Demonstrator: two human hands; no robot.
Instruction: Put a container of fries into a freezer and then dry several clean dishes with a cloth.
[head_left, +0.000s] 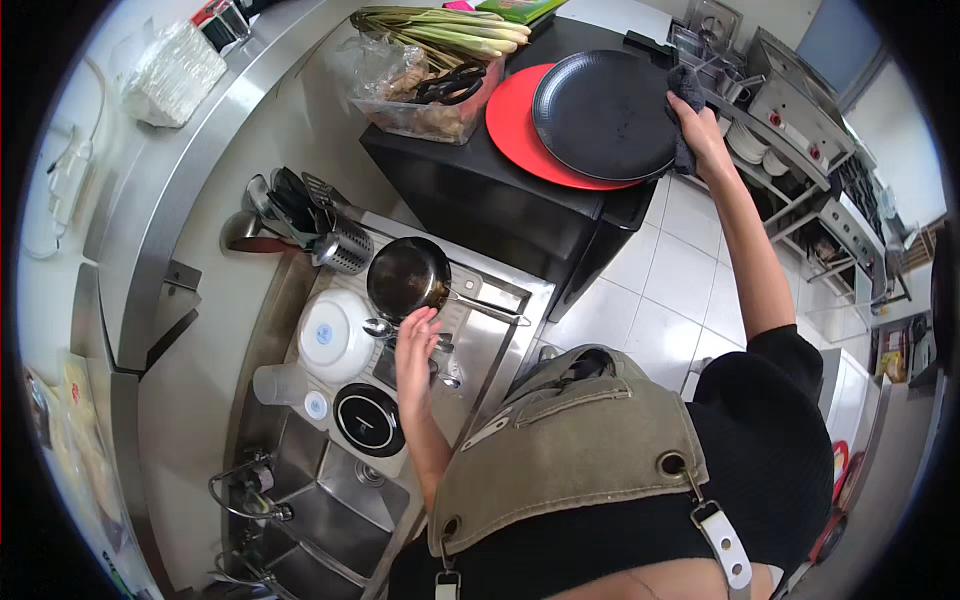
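Note:
My right hand (703, 135) grips a dark grey cloth (684, 154), which lies against the right rim of a round black plate (607, 116). That plate overlaps a round red plate (514, 124) on top of a black cabinet (495, 191). My left hand (415, 352) is over the ribbed drainboard (469, 330), fingers extended and slightly apart, with no object seen in its grasp. Close to its fingertips are metal spoons (379, 328) and a dark frying pan (409, 277), its handle pointing right. A dark item under the left hand is partly hidden.
An upturned white bowl (336, 337), black dish (367, 420), plastic cup (276, 385) and utensil holder (343, 247) stand around the drainboard. A steel sink (360, 487) adjoins it. A plastic tub (420, 120) with scissors and lemongrass (450, 34) sits left of the plates.

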